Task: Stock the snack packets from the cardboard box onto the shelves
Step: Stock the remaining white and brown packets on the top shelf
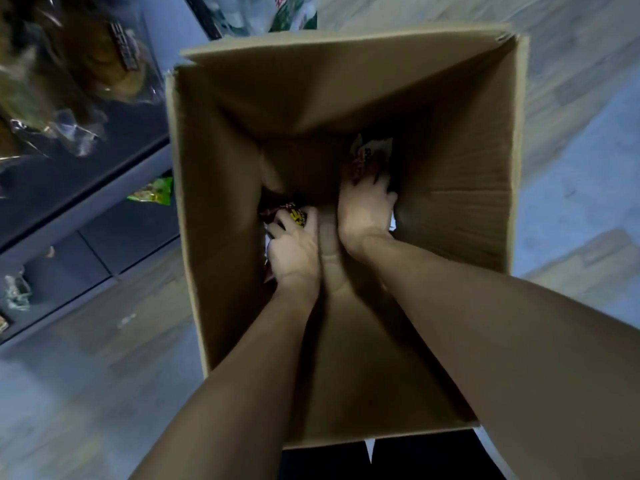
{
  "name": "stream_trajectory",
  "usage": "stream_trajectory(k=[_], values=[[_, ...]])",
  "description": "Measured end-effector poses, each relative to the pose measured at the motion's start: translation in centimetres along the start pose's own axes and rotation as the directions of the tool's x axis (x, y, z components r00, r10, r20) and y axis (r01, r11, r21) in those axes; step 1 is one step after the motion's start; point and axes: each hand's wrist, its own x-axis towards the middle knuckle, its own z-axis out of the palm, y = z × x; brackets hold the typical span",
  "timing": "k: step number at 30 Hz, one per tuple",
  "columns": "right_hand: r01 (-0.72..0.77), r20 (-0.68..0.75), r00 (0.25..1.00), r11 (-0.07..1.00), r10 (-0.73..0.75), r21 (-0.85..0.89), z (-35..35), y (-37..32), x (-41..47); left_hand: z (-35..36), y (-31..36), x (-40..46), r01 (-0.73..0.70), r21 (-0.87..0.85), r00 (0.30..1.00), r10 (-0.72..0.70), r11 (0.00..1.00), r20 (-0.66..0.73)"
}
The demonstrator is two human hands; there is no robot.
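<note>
Both arms deep in the tall brown cardboard box (221,188): left hand (294,254) grips a dark red-and-yellow snack packet (291,214), right hand (365,211) clutches another dark red packet (363,161) at the bottom

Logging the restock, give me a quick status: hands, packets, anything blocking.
Left hand grips a dark snack packet at the cardboard box bottom. Right hand on another packet. Nothing blocking; shelves to the left.

A pale wood-look floor (571,98) carried the open cardboard box (467,188), which stood upright on it. Left of the box, dark shelves (114,188) bore snack packets: brown ones (100,64) higher up, a green packet (154,191) nearest the box.
</note>
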Motion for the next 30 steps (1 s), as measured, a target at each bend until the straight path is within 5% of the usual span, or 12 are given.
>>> stream_trajectory(k=[6, 13, 18, 25, 30], values=[[0.039, 0.006, 0.999, 0.997, -0.039, 0.066, -1.0, 0.8, 0.3, -1.8, -0.2, 0.6, 0.065, -0.177, 0.998, -0.061, 0.982, 0.027], [0.158, -0.043, 0.987, 0.972, -0.152, 0.174, 0.3, 1.6, -1.6, -1.8, -0.5, 0.1, -0.091, -0.431, 0.991, 0.039, 0.898, -0.129], [0.12, -0.104, 0.989, 0.984, -0.107, 0.129, 2.6, 1.4, -2.1, -2.1, 0.5, 0.3, -0.064, -0.264, 0.976, 0.006, 0.962, -0.216], [0.043, 0.082, 0.995, 0.977, -0.062, 0.21, 3.7, 1.3, -0.4, -2.1, 0.8, 1.6, -0.013, -0.278, 1.0, 0.008, 0.961, -0.018], [-0.107, 0.057, 0.994, 0.922, 0.093, 0.373, 1.6, 0.8, 0.5, -3.4, 1.1, 2.4, 0.023, -0.254, 0.999, -0.013, 0.967, 0.039]])
